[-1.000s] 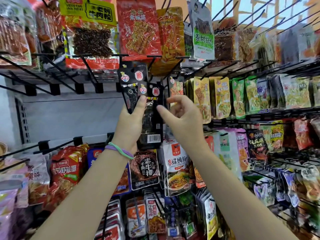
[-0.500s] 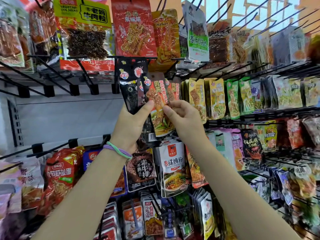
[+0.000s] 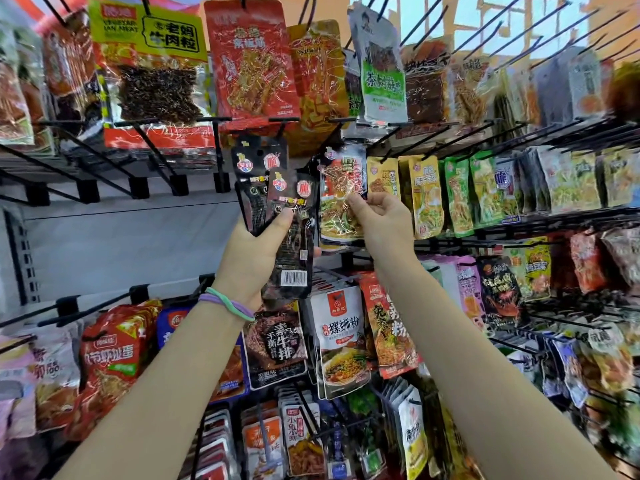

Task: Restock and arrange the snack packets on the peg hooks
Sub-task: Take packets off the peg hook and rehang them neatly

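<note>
Left hand [image 3: 254, 251] clamps a long glossy black foil snack packet [image 3: 292, 237], thumb pressed across its front, barcode end hanging low; right hand [image 3: 379, 220] pinches a clear-fronted red-and-orange noodle packet [image 3: 341, 199] at mid-height, fingers curled. Both packets sit just beside each other under the black wire peg hooks [image 3: 221, 147] of the middle row (hang-holes too blurred to tell if threaded). Likely light, limp, slippery film; best taken near the stiff top header, not the crinkly body. Surrounding hooks carry crowded hanging packets [image 3: 426, 195].

Rack: black peg hooks [image 3: 180, 157] on a grey back panel [image 3: 114, 244]
Upper left: yellow-topped packet [image 3: 149, 64] hanging
Lower centre: white noodle packet [image 3: 341, 341] hanging
</note>
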The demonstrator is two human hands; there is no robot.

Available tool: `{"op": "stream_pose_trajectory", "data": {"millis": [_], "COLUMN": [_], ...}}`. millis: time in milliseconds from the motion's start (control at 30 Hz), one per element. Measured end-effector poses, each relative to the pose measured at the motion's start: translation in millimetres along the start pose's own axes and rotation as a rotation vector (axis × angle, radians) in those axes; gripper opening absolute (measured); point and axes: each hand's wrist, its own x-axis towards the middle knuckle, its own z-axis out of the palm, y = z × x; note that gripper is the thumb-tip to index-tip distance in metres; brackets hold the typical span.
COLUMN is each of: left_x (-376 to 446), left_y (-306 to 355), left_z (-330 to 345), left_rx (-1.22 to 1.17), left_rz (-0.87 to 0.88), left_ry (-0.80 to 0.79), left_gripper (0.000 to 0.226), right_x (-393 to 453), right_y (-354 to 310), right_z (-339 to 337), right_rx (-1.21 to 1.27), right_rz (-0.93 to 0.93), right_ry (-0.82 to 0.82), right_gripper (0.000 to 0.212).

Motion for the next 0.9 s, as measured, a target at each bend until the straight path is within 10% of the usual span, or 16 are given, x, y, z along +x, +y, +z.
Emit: {"op": "stream_pose_trajectory", "data": {"millis": [567,767,900], "left_x": [1,1,-4], "left_y": [4,8,10], "left_z": [0,-5,-9], "left_rx": [-0.074,-0.065,-0.046], "left_rz": [-0.065,-0.099,-0.135], "left_ry": [-0.022,0.017,-0.046], "left_gripper": [0.043,0.053,0.065], "right_x": [-3,-35,-38], "right_y": [-1,-12,-8], "right_z": [-2,13,20], "right_rx": [-0.244,-0.264,-0.227], "right_rz": [-0.224,-0.237,-0.270], "right_ry": [0.069,-0.451,-0.421], "right_gripper": [0.033,0.033,0.028]}}
